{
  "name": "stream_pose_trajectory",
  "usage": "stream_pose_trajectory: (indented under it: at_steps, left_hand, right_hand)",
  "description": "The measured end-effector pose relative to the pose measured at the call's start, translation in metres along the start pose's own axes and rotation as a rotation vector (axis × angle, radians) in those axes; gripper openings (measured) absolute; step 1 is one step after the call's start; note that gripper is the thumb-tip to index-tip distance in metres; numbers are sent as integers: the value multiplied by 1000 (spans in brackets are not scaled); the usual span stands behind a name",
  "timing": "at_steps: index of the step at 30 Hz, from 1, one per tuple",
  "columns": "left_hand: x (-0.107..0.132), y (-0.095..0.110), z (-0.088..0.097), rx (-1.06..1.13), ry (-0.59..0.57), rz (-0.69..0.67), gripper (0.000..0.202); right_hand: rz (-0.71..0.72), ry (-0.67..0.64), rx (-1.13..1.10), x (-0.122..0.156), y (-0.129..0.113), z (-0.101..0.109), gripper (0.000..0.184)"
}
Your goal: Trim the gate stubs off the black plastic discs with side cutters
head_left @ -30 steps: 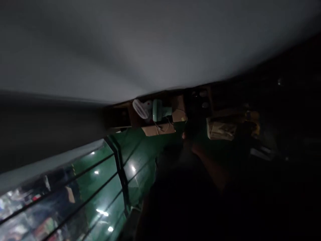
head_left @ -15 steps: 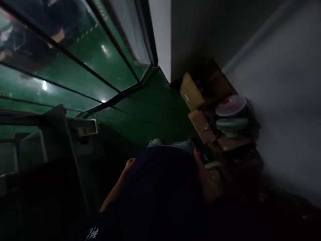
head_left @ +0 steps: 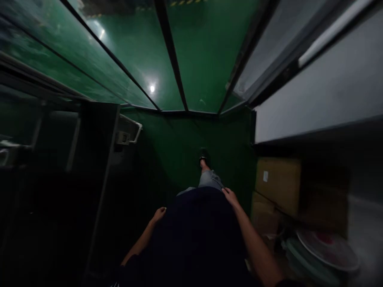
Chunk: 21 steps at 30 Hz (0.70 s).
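Observation:
My left hand (head_left: 159, 213) hangs low beside the dark shirt (head_left: 197, 235), its fingers curled in. A tiny pale spot shows at its fingertips; whether that is a held thing or a nail is too dim to tell. On the other side my right hand (head_left: 229, 196) hangs by the thigh of the light jeans (head_left: 208, 179), fingers loosely stretched and slightly apart, with nothing seen in it. One foot in a dark shoe (head_left: 204, 156) is forward on the green floor (head_left: 176, 147).
Glass panels with dark frames (head_left: 170, 52) stand ahead. Left is a dark cabinet-like panel with a small grey box (head_left: 122, 138). At right lie cardboard boxes (head_left: 279, 183) and a round fan-like guard (head_left: 329, 249) by a pale wall (head_left: 323, 87).
My view has swung right, so the glass panels now lie straight ahead and the boxes sit lower right. A foot has come into sight. Both hands still hang at my sides.

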<state>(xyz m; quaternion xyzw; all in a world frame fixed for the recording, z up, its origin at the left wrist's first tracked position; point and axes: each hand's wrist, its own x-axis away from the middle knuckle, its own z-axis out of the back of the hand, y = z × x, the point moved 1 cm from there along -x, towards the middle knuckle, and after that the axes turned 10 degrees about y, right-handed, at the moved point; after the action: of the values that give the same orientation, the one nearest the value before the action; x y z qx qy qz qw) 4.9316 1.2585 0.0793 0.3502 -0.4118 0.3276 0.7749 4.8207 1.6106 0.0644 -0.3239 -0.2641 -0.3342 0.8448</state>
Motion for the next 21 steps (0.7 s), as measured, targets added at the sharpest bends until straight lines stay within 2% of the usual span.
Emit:
stream_pose_trajectory:
  at_steps: [2, 3, 5, 7, 10, 12, 13, 15, 17, 20, 21]
  left_hand:
    - [-17, 39, 22, 42, 50, 28, 28]
    - [-27, 61, 36, 70, 86, 29, 28]
    - [-53, 106, 67, 139, 178, 7, 30]
    - [-85, 153, 101, 219, 282, -48, 29]
    - [-138, 224, 157, 322, 410, -183, 28]
    - [-175, 275, 198, 363, 454, -306, 24]
    - [-194, 302, 220, 373, 467, -374, 24]
    - [-231, 359, 270, 378, 490, -514, 27]
    - [-270, 416, 327, 373, 519, -643, 33]
    - [-327, 488, 422, 358, 587, -759, 40]
    - [-345, 504, 454, 356, 624, -773, 44]
  right_hand:
    - [126, -54, 33, -49, -75, 15, 32]
    - [208, -79, 42, -75, -122, 20, 31]
    - [421, -125, 39, -122, -231, 24, 30]
    - [681, -194, 12, -156, -355, 14, 29]
    - [1044, -319, -48, -185, -537, -15, 28]
    - [1197, -366, -84, -205, -639, -29, 29]
    - [1238, -354, -100, -220, -682, -31, 28]
    - [1266, -252, -140, -261, -754, -20, 23]
    - [1252, -97, -174, -311, -807, 9, 25]
    - [1099, 348, -83, -379, -857, 75, 23]
    - [1055, 421, -57, -395, -867, 98, 24]
